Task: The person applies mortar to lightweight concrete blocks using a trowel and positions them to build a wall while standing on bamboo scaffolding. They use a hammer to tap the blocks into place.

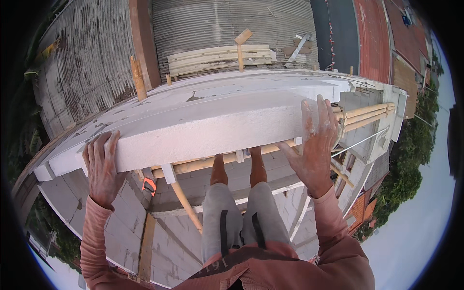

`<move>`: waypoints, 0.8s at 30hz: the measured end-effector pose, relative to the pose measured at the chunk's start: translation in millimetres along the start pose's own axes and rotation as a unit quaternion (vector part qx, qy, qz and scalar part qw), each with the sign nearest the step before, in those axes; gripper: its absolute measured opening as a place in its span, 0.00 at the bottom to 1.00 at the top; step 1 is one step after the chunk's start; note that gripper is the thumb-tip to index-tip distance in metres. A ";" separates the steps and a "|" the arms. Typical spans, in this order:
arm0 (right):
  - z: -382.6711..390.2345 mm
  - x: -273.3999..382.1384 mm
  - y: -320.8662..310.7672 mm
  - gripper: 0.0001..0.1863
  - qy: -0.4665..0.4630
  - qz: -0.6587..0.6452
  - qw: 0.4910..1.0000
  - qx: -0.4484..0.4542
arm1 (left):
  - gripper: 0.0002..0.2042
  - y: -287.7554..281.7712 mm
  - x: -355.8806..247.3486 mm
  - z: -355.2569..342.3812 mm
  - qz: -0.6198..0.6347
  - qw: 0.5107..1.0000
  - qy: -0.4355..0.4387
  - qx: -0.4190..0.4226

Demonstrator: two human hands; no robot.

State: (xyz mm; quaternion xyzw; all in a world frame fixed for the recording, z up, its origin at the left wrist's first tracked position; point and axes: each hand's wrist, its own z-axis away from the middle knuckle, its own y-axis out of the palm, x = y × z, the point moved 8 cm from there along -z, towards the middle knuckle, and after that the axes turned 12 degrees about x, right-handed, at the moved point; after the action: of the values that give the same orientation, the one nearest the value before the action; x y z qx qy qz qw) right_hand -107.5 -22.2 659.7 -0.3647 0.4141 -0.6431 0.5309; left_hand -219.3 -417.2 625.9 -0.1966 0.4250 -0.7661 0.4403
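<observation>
A long white lightweight concrete block lies across in front of me, along the top of a pale block wall. My left hand grips its left end, the fingers bent over the upper edge. At the right end, my right hand holds the block, with the thumb on the near face and the fingers reaching up along the end. White dust coats both hands. Part of the block's underside is hidden, and my bare legs show below it.
Bamboo poles run beneath the block, and one slanting pole goes down. A handsaw with an orange handle hangs left of it. Bamboo stakes rise beyond the wall. Corrugated roofs lie past it. The ground drops away below.
</observation>
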 end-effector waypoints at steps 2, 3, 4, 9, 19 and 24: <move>8.8 -32.6 9.1 0.55 0.049 -0.078 0.996 0.019 | 0.51 4.8 -0.8 0.4 -0.002 1.000 0.000 -0.008; 10.9 -43.7 14.1 0.56 0.061 -0.113 0.991 0.025 | 0.52 11.0 2.9 0.3 -0.009 0.999 -0.010 -0.035; 13.6 -53.3 19.1 0.57 0.073 -0.148 0.986 0.030 | 0.53 13.7 6.1 1.1 -0.017 0.998 -0.021 -0.061; 7.4 -62.2 36.3 0.50 0.088 -0.346 0.931 0.076 | 0.52 15.4 6.4 3.5 -0.011 0.997 -0.010 -0.073; 10.2 -76.1 42.2 0.36 0.081 -0.352 0.932 0.017 | 0.50 17.3 5.5 -0.1 -0.025 0.998 0.006 -0.065; 11.7 -81.8 46.8 0.38 0.082 -0.338 0.937 0.036 | 0.51 17.6 4.4 1.8 -0.030 0.995 0.024 -0.091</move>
State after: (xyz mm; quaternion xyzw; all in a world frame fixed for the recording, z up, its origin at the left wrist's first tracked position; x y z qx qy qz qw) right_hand -65.1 52.3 618.8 -0.4096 0.2854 -0.8268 0.2592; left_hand -211.5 -426.2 612.0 -0.2298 0.4978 -0.7413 0.3871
